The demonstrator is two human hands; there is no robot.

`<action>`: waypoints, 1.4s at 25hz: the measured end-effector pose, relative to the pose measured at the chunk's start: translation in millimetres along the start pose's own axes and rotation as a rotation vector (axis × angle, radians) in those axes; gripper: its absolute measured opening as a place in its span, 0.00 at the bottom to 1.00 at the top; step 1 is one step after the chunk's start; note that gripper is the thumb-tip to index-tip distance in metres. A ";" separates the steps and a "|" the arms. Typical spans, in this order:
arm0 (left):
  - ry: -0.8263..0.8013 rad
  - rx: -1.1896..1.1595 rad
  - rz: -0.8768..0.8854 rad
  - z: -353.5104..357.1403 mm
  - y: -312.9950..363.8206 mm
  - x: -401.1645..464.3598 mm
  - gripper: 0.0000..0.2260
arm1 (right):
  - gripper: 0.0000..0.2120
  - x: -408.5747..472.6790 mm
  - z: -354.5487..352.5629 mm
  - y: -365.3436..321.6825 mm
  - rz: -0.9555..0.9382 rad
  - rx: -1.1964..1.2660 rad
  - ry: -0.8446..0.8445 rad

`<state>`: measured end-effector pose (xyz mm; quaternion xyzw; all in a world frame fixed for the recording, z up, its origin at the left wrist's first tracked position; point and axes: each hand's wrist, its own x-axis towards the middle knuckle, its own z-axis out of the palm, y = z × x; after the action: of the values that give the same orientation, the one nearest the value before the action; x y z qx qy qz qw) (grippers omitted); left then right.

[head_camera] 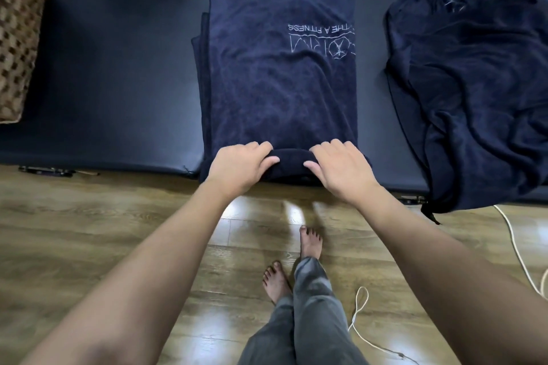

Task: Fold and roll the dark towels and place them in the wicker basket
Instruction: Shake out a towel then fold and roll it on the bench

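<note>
On the dark bench, both hands (pixel 241 167) (pixel 341 167) grip the rolled end of a towel (pixel 278 83) lettered "FITNESS".

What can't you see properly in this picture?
- Woven brown wicker basket, head view: cut off by the left edge, so its inside is hidden.
- White lettering on the folded dark navy towel: partly lost at the fold.
- Rolled near end: partly covered by the left hand and right hand.
</note>
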<state>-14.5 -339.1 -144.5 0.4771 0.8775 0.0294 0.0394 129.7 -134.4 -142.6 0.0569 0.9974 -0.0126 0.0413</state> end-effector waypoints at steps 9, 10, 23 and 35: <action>0.183 0.159 -0.231 7.8 33.7 -0.3 0.19 | 0.20 33.6 -18.8 4.8 0.243 0.189 -0.234; 0.142 0.156 -0.223 13.7 37.8 -10.4 0.23 | 0.19 35.9 -14.9 3.1 0.224 0.127 -0.145; 0.005 -0.092 -0.268 -8.3 2.9 35.7 0.19 | 0.22 25.5 24.3 -7.1 0.197 -0.074 0.175; -0.059 0.093 -0.132 -6.9 -24.1 55.5 0.37 | 0.17 54.8 3.1 2.3 0.355 0.006 0.197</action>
<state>-65.3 -305.7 -142.1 0.4202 0.9059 -0.0280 0.0448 75.9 -126.0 -150.3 0.2328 0.9709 -0.0025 -0.0553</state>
